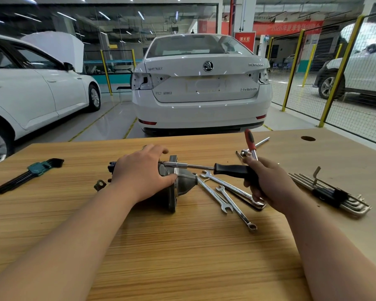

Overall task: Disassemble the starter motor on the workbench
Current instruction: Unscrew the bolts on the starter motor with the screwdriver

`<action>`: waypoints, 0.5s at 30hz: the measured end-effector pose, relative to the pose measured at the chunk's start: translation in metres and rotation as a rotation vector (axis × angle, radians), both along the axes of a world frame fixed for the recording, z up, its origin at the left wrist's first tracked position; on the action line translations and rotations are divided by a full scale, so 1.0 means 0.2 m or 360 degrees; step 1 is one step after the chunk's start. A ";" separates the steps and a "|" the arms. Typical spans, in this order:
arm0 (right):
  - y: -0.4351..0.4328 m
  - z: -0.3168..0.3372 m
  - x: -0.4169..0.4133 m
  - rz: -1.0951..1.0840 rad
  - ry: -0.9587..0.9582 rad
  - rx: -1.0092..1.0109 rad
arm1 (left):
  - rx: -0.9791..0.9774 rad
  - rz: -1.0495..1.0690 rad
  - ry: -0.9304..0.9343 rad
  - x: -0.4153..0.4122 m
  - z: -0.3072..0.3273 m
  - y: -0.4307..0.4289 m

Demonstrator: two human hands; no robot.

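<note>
The grey metal starter motor (pixel 182 181) lies on its side in the middle of the wooden workbench (pixel 182 246). My left hand (pixel 139 170) lies over its body and grips it, hiding most of the housing. My right hand (pixel 267 183) grips the black handle of a socket driver (pixel 191 165). Its chrome shaft runs left, level, with the tip at the motor's flange near my left fingers. A small metal bracket (pixel 99 184) lies on the bench just left of the motor.
Several combination wrenches (pixel 228 196) lie right of the motor. A red-handled ratchet (pixel 250 144) stands behind my right hand. Hex key sets lie at the far left (pixel 28 172) and far right (pixel 332 194). White cars are parked beyond the bench's far edge.
</note>
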State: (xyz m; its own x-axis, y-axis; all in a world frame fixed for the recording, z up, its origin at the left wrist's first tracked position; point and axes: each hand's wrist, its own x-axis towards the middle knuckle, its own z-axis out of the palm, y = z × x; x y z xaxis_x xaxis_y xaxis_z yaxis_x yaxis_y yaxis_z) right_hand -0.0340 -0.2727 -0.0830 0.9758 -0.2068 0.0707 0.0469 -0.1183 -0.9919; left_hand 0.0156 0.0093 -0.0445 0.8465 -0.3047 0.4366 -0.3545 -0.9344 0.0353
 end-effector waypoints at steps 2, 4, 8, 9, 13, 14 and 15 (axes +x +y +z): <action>0.00 0.00 0.00 0.0008 -0.0116 0.0046 | -0.0014 0.0009 -0.0023 0.00 0.00 0.00; 0.00 0.01 -0.01 0.0013 -0.0199 0.0113 | -0.0017 0.0005 -0.0044 0.00 -0.01 0.00; 0.00 0.02 -0.02 0.0086 -0.0189 0.0277 | -0.0025 -0.0008 -0.0049 0.01 -0.01 0.00; 0.00 0.02 -0.02 0.0116 -0.0176 0.0348 | -0.0025 -0.0007 -0.0049 0.01 -0.01 0.00; 0.00 0.02 -0.02 0.0221 -0.0164 0.0617 | -0.0021 -0.0010 -0.0046 0.00 0.00 0.00; 0.00 0.02 -0.01 0.0228 -0.0167 0.0647 | -0.0021 -0.0011 -0.0045 0.00 -0.01 0.00; 0.00 0.02 -0.01 0.0230 -0.0169 0.0666 | -0.0018 -0.0010 -0.0044 0.00 0.00 0.00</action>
